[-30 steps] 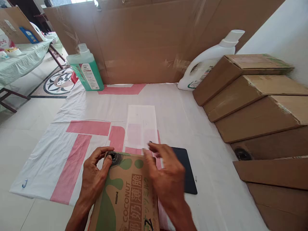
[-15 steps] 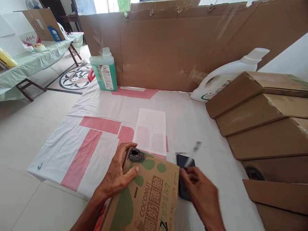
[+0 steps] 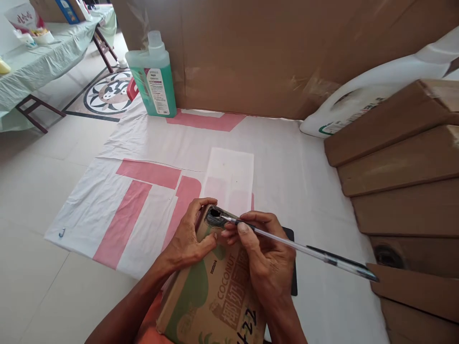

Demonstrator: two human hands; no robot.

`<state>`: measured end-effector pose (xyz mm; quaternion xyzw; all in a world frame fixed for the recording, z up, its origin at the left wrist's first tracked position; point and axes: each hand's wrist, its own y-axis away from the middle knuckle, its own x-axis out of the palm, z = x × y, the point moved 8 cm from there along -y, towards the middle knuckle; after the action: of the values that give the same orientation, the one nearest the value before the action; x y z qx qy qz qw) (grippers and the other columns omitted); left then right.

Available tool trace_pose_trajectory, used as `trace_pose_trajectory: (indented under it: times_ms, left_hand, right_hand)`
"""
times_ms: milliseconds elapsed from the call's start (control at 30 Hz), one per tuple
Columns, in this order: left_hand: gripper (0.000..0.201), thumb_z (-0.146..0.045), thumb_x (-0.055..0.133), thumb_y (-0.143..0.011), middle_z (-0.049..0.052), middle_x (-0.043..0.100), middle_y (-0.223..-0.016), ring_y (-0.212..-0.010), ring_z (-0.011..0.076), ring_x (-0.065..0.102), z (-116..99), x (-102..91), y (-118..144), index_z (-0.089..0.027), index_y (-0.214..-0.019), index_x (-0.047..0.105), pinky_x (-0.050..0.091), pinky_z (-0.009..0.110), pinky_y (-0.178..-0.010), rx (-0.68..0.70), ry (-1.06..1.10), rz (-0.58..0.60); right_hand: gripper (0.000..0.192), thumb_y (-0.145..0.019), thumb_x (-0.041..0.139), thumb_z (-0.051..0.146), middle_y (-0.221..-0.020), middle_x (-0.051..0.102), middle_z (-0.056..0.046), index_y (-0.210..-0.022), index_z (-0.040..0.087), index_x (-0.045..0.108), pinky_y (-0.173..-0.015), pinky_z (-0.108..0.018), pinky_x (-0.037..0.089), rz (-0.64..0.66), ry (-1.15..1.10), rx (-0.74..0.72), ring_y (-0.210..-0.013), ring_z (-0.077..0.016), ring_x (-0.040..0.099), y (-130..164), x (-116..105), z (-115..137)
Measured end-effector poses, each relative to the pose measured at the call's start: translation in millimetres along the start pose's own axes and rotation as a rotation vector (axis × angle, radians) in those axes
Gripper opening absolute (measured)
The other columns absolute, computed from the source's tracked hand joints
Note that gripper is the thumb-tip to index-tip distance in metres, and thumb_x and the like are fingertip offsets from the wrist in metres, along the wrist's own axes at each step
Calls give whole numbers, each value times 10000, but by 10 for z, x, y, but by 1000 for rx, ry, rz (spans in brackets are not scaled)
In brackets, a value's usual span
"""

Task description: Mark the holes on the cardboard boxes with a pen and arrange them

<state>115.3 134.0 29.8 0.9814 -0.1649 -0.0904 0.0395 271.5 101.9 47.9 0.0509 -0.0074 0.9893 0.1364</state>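
Now the right hand (image 3: 267, 260) pinches a clear ballpoint pen (image 3: 304, 248), tip at the blackened hole, its depth hidden; left hand (image 3: 186, 236) clamps the brown-and-green printed cardboard box (image 3: 215, 296), near end cropped, white-and-pink sheet (image 3: 143, 157) open beyond.

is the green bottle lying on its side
No, the green bottle stands upright with its cap on top, at the foot of the cardboard wall.

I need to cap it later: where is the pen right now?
In the right hand, low centre of the head view; the pen has its tip at the scribbled corner of the coconut box.
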Motion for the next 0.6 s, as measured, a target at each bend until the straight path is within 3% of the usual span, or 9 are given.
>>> trace_pose_trajectory:
  times_ms: [200,433,600]
  left_hand:
    - [625,-157,651,-758,100,596,-1298,-1242,279,591,34,-5,-35,-207,-1363,502,495,415,-1056,-18,45,-18]
    - [666,-157,650,-739,111,578,-1323,-1212,279,605,24,12,-8,-197,-1384,487,486,439,-1084,-32,86,-4]
    - [637,-172,657,-763,105,587,-1317,-1203,266,606,-45,-1,43,-206,-1377,494,496,414,-1068,4,73,-15]
  right_hand:
    - [11,-932,762,262,-800,760,27,-943,259,761,-606,-171,576,27,174,-7,-643,-108,723,-61,70,-41]
    - [79,-934,745,222,-889,771,24,-961,282,788,-692,-220,550,71,316,-111,-767,-135,712,-55,100,14]
    - [50,-943,729,260,-834,745,14,-914,246,767,-665,-248,513,140,416,-140,-724,-146,678,-24,118,108]
